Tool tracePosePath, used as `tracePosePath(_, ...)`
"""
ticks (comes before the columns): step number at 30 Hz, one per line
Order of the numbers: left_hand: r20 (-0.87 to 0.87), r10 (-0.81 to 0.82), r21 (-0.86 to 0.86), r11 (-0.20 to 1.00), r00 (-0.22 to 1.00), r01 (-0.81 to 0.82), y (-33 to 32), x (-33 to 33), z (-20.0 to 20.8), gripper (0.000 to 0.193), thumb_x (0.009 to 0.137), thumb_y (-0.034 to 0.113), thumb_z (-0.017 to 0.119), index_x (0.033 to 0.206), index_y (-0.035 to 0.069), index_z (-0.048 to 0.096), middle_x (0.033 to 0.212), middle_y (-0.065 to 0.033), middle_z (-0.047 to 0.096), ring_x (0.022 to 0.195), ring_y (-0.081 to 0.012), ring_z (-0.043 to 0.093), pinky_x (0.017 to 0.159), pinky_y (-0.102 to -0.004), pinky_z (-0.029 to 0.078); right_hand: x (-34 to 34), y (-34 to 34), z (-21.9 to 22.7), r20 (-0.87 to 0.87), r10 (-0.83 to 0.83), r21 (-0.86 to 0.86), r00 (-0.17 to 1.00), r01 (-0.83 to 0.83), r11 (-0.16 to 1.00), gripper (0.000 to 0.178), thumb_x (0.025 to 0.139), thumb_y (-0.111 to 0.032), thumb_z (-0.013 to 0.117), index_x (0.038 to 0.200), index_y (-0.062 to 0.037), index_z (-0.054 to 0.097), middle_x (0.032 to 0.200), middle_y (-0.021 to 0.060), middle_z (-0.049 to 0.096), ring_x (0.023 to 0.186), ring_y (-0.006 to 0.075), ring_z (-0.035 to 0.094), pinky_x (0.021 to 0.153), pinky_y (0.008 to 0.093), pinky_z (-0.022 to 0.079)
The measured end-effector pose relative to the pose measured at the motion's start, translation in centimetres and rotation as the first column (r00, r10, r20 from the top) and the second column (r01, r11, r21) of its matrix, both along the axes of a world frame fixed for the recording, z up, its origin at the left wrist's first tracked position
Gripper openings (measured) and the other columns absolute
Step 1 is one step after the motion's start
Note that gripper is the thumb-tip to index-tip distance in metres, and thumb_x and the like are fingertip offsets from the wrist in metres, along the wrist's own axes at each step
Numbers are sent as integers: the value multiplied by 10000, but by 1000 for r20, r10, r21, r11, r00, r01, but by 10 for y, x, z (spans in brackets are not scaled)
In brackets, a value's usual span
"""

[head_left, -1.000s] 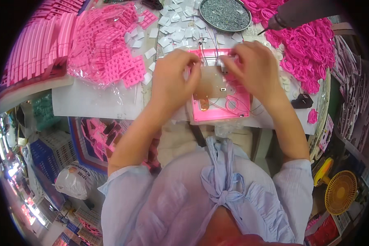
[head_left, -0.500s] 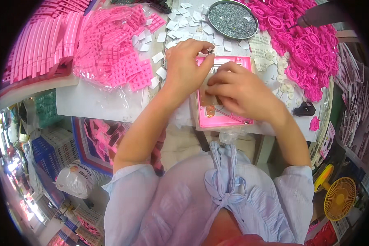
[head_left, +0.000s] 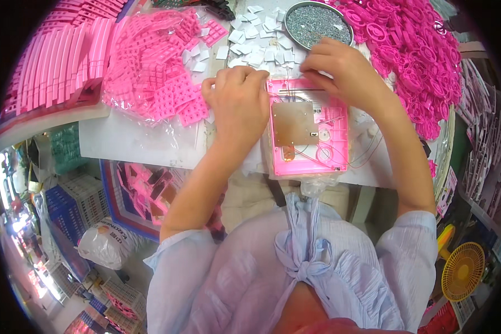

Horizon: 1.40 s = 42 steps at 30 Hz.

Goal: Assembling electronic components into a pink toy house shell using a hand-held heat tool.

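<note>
A shallow pink plastic housing [head_left: 339,158] lies open in front of me. Inside it sit a brownish flat plate [head_left: 295,123] and thin wires [head_left: 329,156]; a red wire loops out past the right wall. My left hand [head_left: 240,103] is curled at the housing's upper left edge, its fingertips by the corner. What its fingers hold, if anything, is hidden. Over the upper right corner is my right hand [head_left: 345,72], fingers bent together close to a round tray of screws [head_left: 317,25]. I cannot make out anything between them.
Small white squares [head_left: 256,39] lie scattered behind the housing. Bagged pink button sheets [head_left: 150,72] and stacked pink strips [head_left: 67,61] are at the left. Magenta plastic parts [head_left: 417,61] are heaped at the right. A yellow fan [head_left: 463,271] stands lower right.
My right hand has lifted off the plate and moved up toward the screw tray. The left hand has shifted down and left; the small metal piece at its fingertips no longer shows.
</note>
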<state>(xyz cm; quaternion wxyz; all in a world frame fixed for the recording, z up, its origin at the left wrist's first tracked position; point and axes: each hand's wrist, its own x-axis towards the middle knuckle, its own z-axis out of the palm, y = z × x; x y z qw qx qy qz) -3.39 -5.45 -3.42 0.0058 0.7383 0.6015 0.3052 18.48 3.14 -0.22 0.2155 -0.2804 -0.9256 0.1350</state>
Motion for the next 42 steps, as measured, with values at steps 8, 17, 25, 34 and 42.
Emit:
tracePosePath(8,79,-86,-65,994,993,91,27,22,3,89,784,197,746,860,150,749,981,-8,659,1048,-227,565,1000,-553,277,3,-58,8,286,-208,127,935,178,976,56,728,-132,701,746,-79,699,839,60,643,901,250,602,776,391,499)
tracePosePath(17,167,-356,-86,924,919,374,13,22,13,39,818,191,744,848,169,732,926,28,685,997,-194,598,996,-512,277,15,-99,10,193,-148,-17,970,154,988,58,725,-107,715,747,-68,677,837,70,616,853,260,591,755,373,510)
tracePosePath(25,-243,-601,-192,799,761,570,26,31,28,86,800,211,733,855,153,703,901,27,631,986,-184,585,1046,-594,310,16,-118,-5,-34,-306,-73,951,303,950,139,735,-87,741,833,-63,645,839,72,586,807,265,584,695,388,519)
tracePosePath(34,-444,-794,-463,600,415,653,45,60,53,90,724,181,697,781,121,731,887,-12,659,993,-199,610,1050,-459,375,16,-115,-3,-47,-316,-58,948,313,948,120,764,-86,724,842,-41,645,873,77,598,823,284,574,700,400,515)
tracePosePath(42,-242,-795,-706,537,556,461,74,68,41,138,774,174,702,791,38,717,851,-137,710,802,-335,691,724,-450,538,14,-111,5,88,-367,-85,926,374,923,92,779,-68,706,851,-22,672,826,137,616,820,330,588,719,429,516)
